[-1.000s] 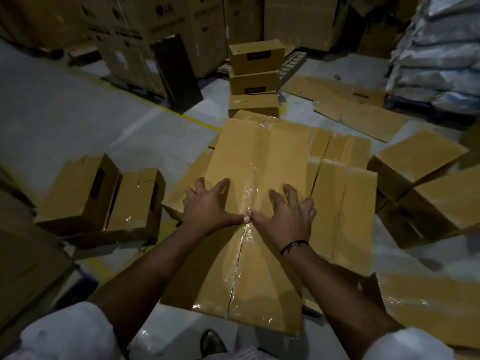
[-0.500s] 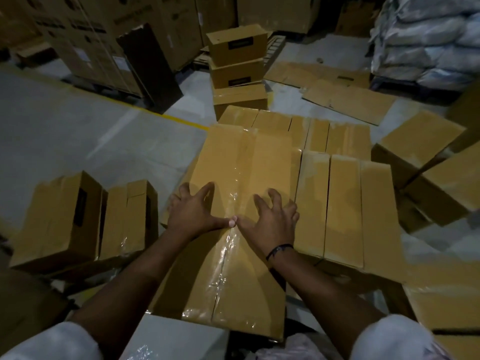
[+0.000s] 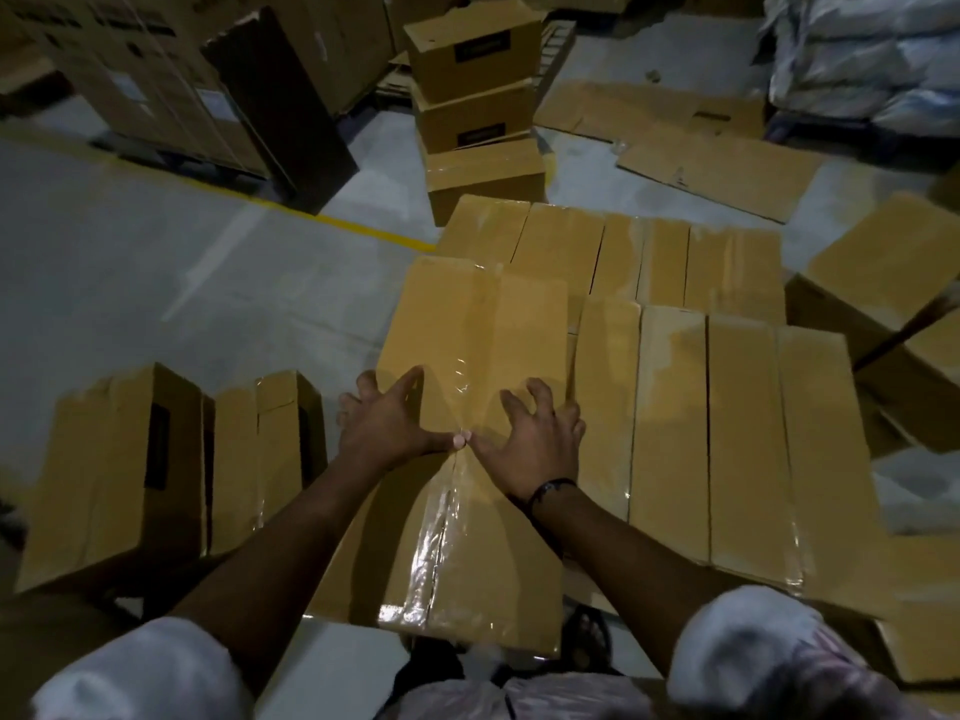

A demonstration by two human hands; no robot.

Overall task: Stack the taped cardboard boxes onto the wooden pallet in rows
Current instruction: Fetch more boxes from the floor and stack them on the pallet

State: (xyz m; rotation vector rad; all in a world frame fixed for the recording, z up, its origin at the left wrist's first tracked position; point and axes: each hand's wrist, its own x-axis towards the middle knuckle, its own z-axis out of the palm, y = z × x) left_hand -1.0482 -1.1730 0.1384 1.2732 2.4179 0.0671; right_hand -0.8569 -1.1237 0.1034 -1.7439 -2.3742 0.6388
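Left hand (image 3: 387, 423), right hand (image 3: 535, 444) press taped box (image 3: 467, 314), fingers splayed, gripping nothing; bare floor (image 3: 208, 283) left of box, box row (image 3: 675, 407) just beside right; glossy centre tape.

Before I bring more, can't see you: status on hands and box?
Left hand, right hand spread on taped box, thumbs meeting at seam. Box left of stacked row. Two loose boxes on floor, left, clear of it.

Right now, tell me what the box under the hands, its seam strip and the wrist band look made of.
Box: matte tan cardboard, judging by creased flaps. Seam strip: clear glossy plastic tape; it glints and wrinkles. Wrist band: dark, maybe cord or beads; too small to tell.
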